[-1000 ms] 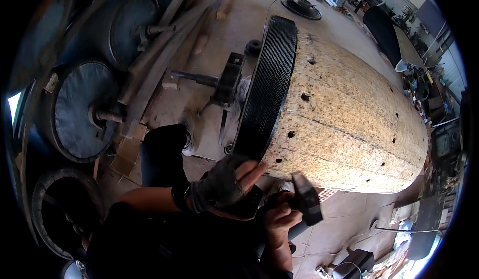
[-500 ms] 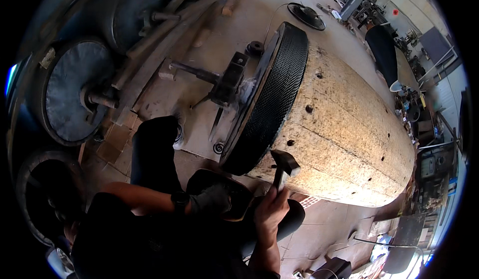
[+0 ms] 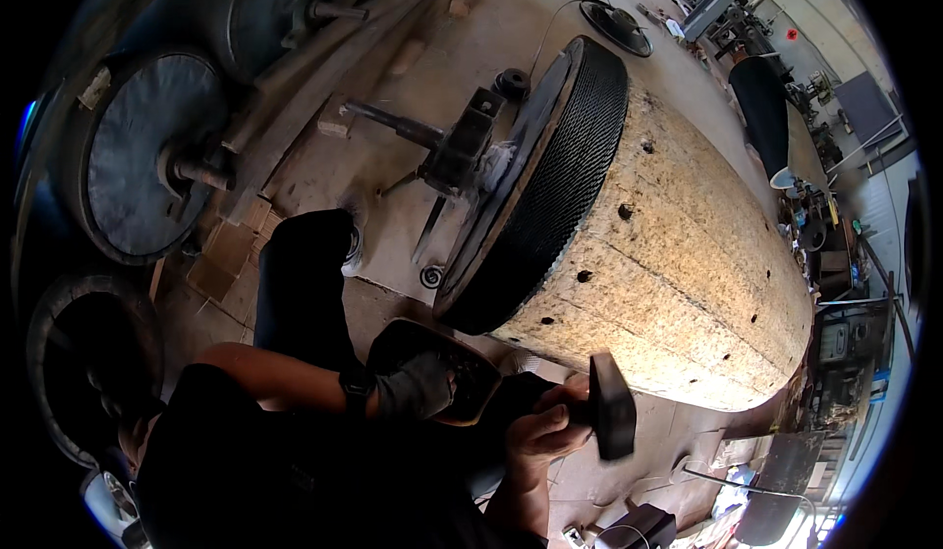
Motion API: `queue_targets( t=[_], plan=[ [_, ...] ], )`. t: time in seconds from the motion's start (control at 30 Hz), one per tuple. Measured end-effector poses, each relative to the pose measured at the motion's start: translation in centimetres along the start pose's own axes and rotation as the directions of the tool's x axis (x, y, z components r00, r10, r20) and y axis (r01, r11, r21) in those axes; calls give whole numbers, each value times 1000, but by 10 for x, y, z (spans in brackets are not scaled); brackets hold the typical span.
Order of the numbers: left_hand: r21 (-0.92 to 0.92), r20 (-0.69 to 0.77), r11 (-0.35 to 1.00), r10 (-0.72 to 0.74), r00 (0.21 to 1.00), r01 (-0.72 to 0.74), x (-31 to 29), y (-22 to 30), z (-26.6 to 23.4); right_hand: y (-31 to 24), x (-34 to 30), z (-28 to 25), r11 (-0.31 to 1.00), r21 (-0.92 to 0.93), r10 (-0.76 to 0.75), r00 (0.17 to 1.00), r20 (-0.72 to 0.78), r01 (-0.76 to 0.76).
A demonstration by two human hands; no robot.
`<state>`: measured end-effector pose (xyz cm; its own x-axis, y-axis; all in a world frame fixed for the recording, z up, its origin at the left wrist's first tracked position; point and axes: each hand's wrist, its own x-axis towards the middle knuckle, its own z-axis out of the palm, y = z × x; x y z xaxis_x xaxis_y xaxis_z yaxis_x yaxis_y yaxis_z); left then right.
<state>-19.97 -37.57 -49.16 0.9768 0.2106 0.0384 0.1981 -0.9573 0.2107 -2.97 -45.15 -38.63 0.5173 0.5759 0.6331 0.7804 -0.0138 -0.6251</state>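
My right hand (image 3: pixel 542 429), bare, is closed round the handle of a hammer (image 3: pixel 613 409). The dark hammer head is slightly blurred and stands at the near lower edge of a large barrel-shaped drum (image 3: pixel 678 245). Pale, speckled panels dotted with dark holes cover this drum. A ridged black band (image 3: pixel 560 195) wraps its left end. My left hand (image 3: pixel 417 389) wears a grey glove and lies at a dark shallow tray (image 3: pixel 471 413) by my legs. Its fingers look curled; whatever they hold is lost in shadow.
A shaft with a block-like fitting (image 3: pixel 457 146) projects from the drum's left end. Dark drums, one with a round grey end (image 3: pixel 152 161), stand at the left beside wooden beams (image 3: pixel 319 122). A round black disc (image 3: pixel 616 27) lies on the floor beyond. Shelves and clutter line the right.
My right hand has lowered the hammer, and its head has swung right and down from the row of holes. My gloved left hand stays at the tray. The whole view has shifted slightly.
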Motion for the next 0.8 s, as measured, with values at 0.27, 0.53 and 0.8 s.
queue_targets(
  t=[0.27, 0.53, 0.8],
  plan=[
    [-168, -107, 986, -36, 994, 18, -1, 3, -68, -13, 2, -3, 972, 44, 229, 971, 74, -232],
    [-114, -593, 993, -66, 802, -3, 46, -38, -151, 23, -5, 18, 935, -201, 325, 934, 147, -294],
    [122, -890, 992, 129, 437, -43, 131, -82, -217, 26, -11, 10, 927, -375, 89, 971, 222, 1]
  ],
)
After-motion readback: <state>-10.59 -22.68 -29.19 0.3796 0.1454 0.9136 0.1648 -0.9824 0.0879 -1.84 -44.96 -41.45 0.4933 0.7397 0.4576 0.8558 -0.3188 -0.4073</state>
